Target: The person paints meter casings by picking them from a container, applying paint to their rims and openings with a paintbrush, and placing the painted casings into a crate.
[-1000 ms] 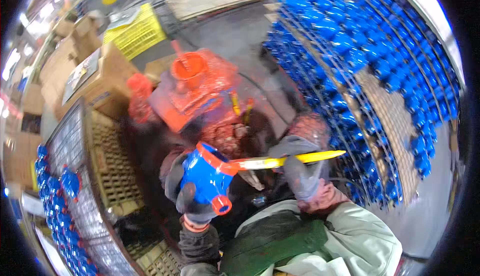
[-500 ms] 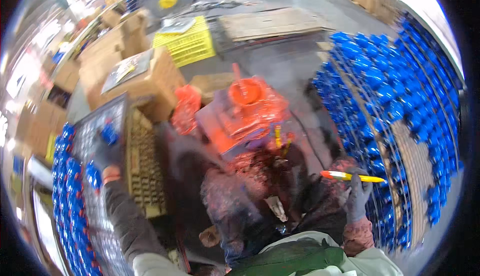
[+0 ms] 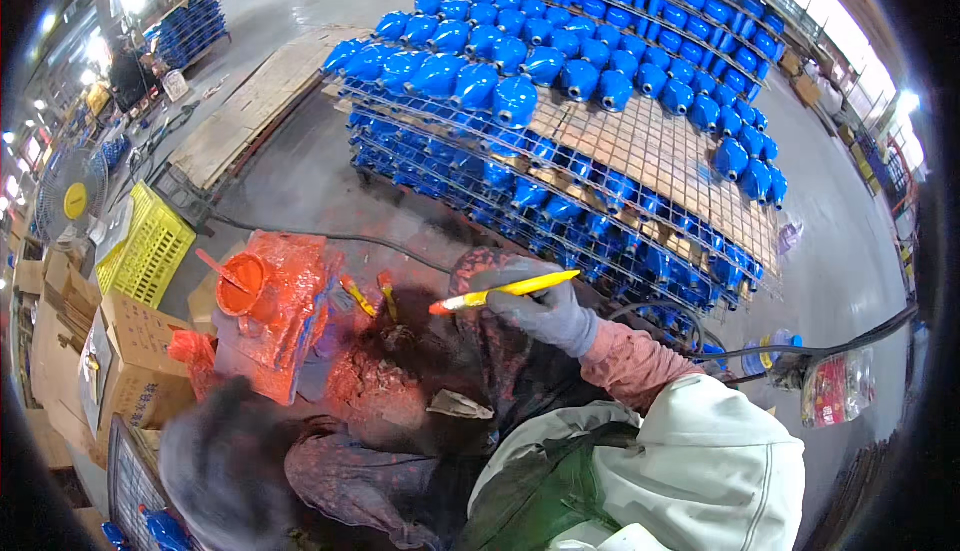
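My right hand (image 3: 545,313), in a grey glove, is closed around a paintbrush (image 3: 515,288) with a yellow handle and a red, paint-covered end. The brush is held over my knees, its red end to the left. At the lower left, my left arm and hand (image 3: 215,456) are a dark grey smear of motion; the fingers and anything in them cannot be made out. Beyond my knees, an orange-red paint pot (image 3: 243,286) with a stick in it sits on a paint-coated stand (image 3: 285,336). Two more yellow-handled brushes (image 3: 358,296) lie beside the stand.
Stacked wire racks (image 3: 640,166) of glossy blue bulb-shaped parts (image 3: 475,81) stand ahead to the right. Another rack (image 3: 130,481) with blue parts is at the lower left. Left are cardboard boxes (image 3: 150,361), a yellow crate (image 3: 150,251) and a fan (image 3: 75,196). A black cable (image 3: 375,239) crosses the floor.
The view has swung to the right, toward the racks. My right hand has brought the brush in over my knees. My left arm, earlier reaching over the left rack, is now blurred.
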`<state>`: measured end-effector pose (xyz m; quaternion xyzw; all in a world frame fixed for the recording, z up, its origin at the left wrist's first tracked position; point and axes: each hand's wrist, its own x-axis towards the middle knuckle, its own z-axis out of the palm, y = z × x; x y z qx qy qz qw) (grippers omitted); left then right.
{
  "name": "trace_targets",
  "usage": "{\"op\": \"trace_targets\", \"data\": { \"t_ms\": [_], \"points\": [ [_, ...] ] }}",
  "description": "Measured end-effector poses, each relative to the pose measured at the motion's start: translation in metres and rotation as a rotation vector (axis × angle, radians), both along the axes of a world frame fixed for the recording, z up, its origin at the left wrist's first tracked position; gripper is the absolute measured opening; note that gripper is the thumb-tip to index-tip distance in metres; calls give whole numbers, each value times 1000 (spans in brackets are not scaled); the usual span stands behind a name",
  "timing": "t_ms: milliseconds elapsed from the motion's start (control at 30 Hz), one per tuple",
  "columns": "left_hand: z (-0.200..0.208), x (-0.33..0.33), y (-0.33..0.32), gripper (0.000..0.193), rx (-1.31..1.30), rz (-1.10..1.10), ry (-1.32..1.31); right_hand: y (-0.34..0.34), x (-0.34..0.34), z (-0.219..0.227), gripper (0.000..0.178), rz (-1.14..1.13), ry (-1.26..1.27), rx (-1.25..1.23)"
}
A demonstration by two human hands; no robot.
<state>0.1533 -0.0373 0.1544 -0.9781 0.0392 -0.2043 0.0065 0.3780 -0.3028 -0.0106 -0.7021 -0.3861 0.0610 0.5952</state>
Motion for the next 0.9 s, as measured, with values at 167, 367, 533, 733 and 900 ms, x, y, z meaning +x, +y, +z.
{"op": "trace_targets", "data": {
  "t_ms": [167,367,533,733,900],
  "points": [
    [18,62,-86,23,25,-330,-13,-43,17,-8,20,-146,231,222],
    [42,101,-149,26,41,-441,227,-144,68,-18,28,-595,-209,107],
    [61,135,-186,29,60,-619,466,-239,114,0,35,-865,-99,321],
    [-19,170,-219,31,-107,-739,355,-330,208,-25,36,-1232,-737,-607],
    [-102,169,-181,35,-108,-710,360,-382,234,-33,50,-1463,-688,-848]
  ]
}}
